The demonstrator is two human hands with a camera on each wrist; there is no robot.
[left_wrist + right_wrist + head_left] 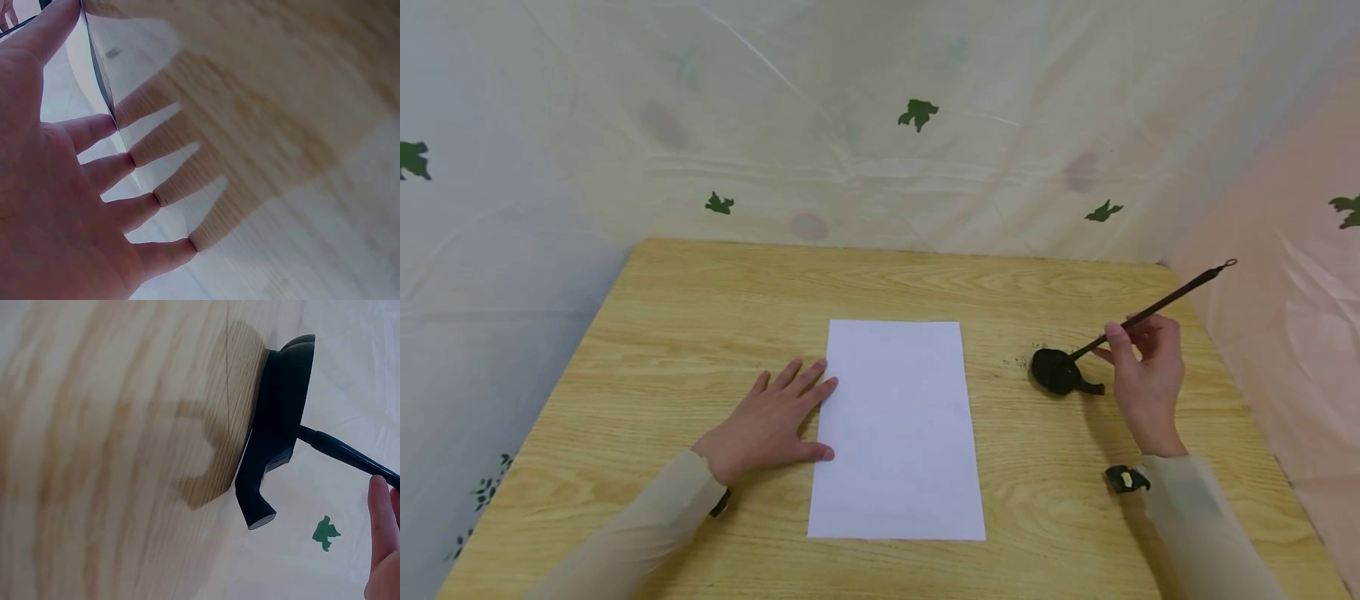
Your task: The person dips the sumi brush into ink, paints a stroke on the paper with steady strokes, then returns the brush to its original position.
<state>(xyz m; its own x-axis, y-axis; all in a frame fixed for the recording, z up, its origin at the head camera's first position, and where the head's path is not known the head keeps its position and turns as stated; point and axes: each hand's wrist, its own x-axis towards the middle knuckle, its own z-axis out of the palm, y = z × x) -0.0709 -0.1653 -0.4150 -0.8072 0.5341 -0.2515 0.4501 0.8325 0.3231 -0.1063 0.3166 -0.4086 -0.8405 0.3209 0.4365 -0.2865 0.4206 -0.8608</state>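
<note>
A blank white sheet of paper (898, 429) lies lengthwise in the middle of the wooden table (685, 333). My left hand (771, 421) rests flat on the table with spread fingers (109, 172), fingertips and thumb touching the sheet's left edge. To the right of the sheet sits a small black ink dish (1057, 372) with a short handle (278, 444). My right hand (1142, 375) pinches a long dark brush (1157, 308) by its shaft; the brush slants up to the right and its tip is down in the dish.
Pale plastic sheeting with green leaf prints (917, 112) hangs behind and on both sides of the table. A few small dark specks (1021, 360) lie on the wood left of the dish. A black wrist strap (1126, 478) shows on the right sleeve.
</note>
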